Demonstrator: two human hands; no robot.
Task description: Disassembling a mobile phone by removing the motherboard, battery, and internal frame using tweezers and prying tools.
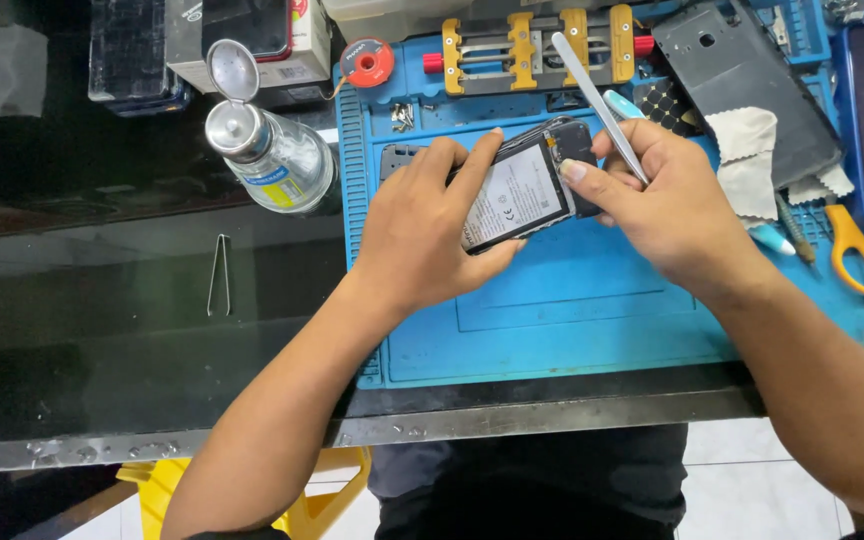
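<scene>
Opened phone [524, 192]: centre of the frame, slightly above the middle, held tilted over the blue work mat [572, 310]. Back removed; the pale battery face shows upward, with dark board parts at its upper right end.

Left hand [427, 235]: left of the phone, closed around its lower left end. Index finger lies along the upper edge, thumb presses under the lower edge.

Right hand [667, 205]: right of the phone, fingers curled. Thumb tip touches the phone's upper right end near the battery edge. The same hand grips metal tweezers [597, 100], which slant up and left from the fingers toward the top of the frame.

Blue work mat: fills the centre and right of the frame, lying on a dark glass-topped table [102, 330].

Yellow and grey clamp fixture [537, 45]: top centre, on the mat's upper edge.

Small red spool [368, 62]: just left of the fixture.

Loose screws [403, 117]: small cluster in a mat tray, upper centre, left of the phone.

Grey phone back cover [742, 75]: upper right, lying flat.

White cloth [747, 155]: right of the right hand, partly over the cover's lower edge.

Orange-handled tool [857, 250]: right edge; its kind cannot be told.

Clear bottle with metal cap [272, 150]: upper left of the mat, on the table, lid flipped open.

Second tweezers [219, 275]: left of centre, lying alone on the dark table, well apart from both hands.

Yellow stool [307, 500]: bottom of the frame, below the table edge.
</scene>
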